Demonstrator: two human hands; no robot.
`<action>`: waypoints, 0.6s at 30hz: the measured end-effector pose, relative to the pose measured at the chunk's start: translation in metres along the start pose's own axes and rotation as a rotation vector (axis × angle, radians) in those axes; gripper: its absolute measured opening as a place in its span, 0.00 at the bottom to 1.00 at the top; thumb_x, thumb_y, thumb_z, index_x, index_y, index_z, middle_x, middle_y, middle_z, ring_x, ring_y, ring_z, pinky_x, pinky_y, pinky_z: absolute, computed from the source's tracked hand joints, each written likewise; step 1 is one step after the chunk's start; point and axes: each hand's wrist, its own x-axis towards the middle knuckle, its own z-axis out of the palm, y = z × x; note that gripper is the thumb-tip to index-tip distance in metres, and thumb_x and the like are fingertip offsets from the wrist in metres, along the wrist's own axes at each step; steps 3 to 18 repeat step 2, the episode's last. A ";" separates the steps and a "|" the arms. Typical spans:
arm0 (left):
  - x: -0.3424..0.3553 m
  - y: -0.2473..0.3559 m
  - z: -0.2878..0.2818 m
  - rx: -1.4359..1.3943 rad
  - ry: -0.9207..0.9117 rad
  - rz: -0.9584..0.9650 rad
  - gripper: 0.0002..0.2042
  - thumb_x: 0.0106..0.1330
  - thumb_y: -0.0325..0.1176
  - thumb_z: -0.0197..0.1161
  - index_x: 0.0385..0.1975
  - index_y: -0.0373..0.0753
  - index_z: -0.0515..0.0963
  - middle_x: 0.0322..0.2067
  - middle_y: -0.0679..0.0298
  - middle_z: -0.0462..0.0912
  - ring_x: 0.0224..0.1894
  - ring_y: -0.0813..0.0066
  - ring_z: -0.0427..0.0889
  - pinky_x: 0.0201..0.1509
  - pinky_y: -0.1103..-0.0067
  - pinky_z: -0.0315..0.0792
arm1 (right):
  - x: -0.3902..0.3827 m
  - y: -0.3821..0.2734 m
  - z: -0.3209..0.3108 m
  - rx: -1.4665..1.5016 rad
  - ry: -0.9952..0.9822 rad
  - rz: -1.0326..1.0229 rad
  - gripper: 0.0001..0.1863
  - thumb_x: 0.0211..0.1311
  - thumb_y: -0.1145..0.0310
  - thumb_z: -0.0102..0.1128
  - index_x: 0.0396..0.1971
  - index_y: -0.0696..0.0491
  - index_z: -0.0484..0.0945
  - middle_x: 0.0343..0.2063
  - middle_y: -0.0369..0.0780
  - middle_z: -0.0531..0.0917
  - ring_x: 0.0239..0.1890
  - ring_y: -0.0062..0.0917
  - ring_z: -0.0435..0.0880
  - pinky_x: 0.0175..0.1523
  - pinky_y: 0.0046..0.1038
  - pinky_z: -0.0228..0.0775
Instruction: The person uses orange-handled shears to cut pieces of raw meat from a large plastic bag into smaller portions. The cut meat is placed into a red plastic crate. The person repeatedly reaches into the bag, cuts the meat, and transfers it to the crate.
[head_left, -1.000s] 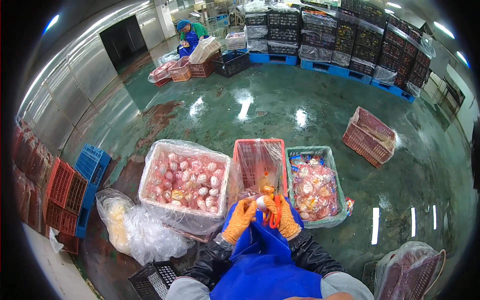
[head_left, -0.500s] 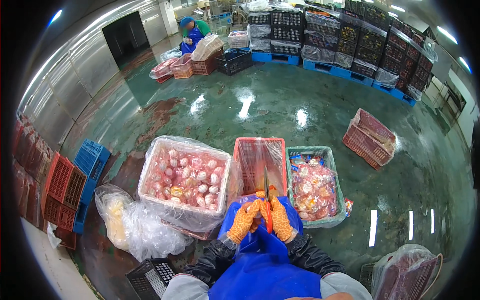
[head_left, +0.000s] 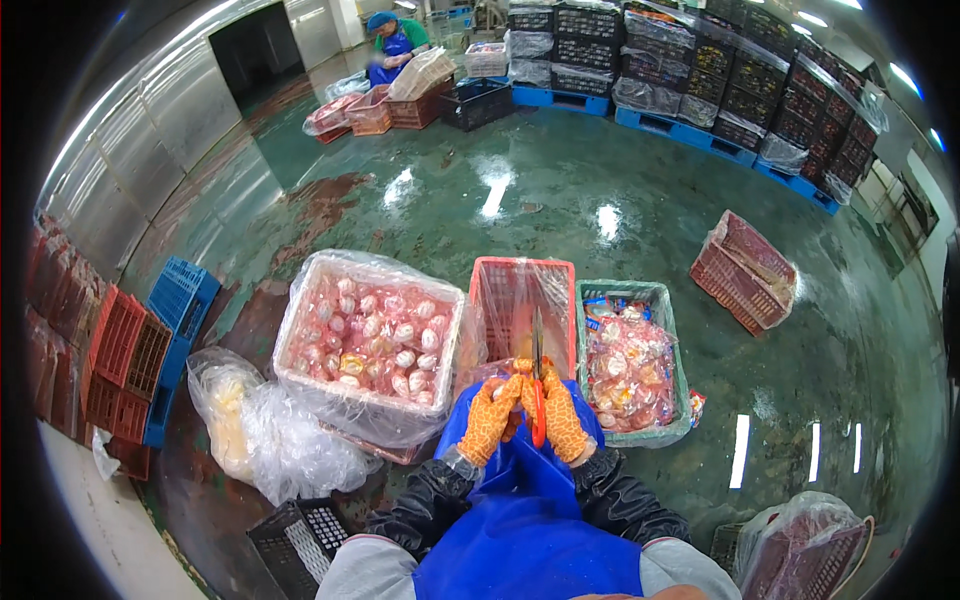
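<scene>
Both my hands wear orange patterned gloves and are close together above my blue apron. My right hand is closed around red-handled scissors, their blades pointing up and away from me. Beside it, my left hand has its fingers curled around something small and roundish, mostly hidden by the glove. Just beyond the hands stands a red crate lined with clear plastic. To its left, a white crate holds many pink-and-white wrapped balls. A green crate at the right holds crumpled pink film packets.
Clear plastic bags lie at the left, near a black crate. Stacked red and blue crates line the left side. A red crate sits on the wet floor. A person works at the back, near tall crate stacks.
The view has shifted slightly, so the nearby crates appear a little higher. My hands stay together with the scissors upright. The person at the back has changed posture slightly.
</scene>
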 end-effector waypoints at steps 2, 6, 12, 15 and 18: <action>0.001 -0.002 0.000 -0.011 0.016 0.014 0.14 0.60 0.49 0.56 0.29 0.44 0.68 0.11 0.67 0.68 0.07 0.79 0.64 0.07 0.83 0.54 | -0.001 0.021 0.001 0.089 -0.019 -0.012 0.18 0.59 0.70 0.54 0.49 0.53 0.67 0.28 0.34 0.76 0.25 0.12 0.72 0.26 0.14 0.64; 0.001 -0.002 0.000 -0.011 0.016 0.014 0.14 0.60 0.49 0.56 0.29 0.44 0.68 0.11 0.67 0.68 0.07 0.79 0.64 0.07 0.83 0.54 | -0.001 0.021 0.001 0.089 -0.019 -0.012 0.18 0.59 0.70 0.54 0.49 0.53 0.67 0.28 0.34 0.76 0.25 0.12 0.72 0.26 0.14 0.64; 0.001 -0.002 0.000 -0.011 0.016 0.014 0.14 0.60 0.49 0.56 0.29 0.44 0.68 0.11 0.67 0.68 0.07 0.79 0.64 0.07 0.83 0.54 | -0.001 0.021 0.001 0.089 -0.019 -0.012 0.18 0.59 0.70 0.54 0.49 0.53 0.67 0.28 0.34 0.76 0.25 0.12 0.72 0.26 0.14 0.64; 0.001 -0.002 0.000 -0.011 0.016 0.014 0.14 0.60 0.49 0.56 0.29 0.44 0.68 0.11 0.67 0.68 0.07 0.79 0.64 0.07 0.83 0.54 | -0.001 0.021 0.001 0.089 -0.019 -0.012 0.18 0.59 0.70 0.54 0.49 0.53 0.67 0.28 0.34 0.76 0.25 0.12 0.72 0.26 0.14 0.64; 0.001 -0.002 0.000 -0.011 0.016 0.014 0.14 0.60 0.49 0.56 0.29 0.44 0.68 0.11 0.67 0.68 0.07 0.79 0.64 0.07 0.83 0.54 | -0.001 0.021 0.001 0.089 -0.019 -0.012 0.18 0.59 0.70 0.54 0.49 0.53 0.67 0.28 0.34 0.76 0.25 0.12 0.72 0.26 0.14 0.64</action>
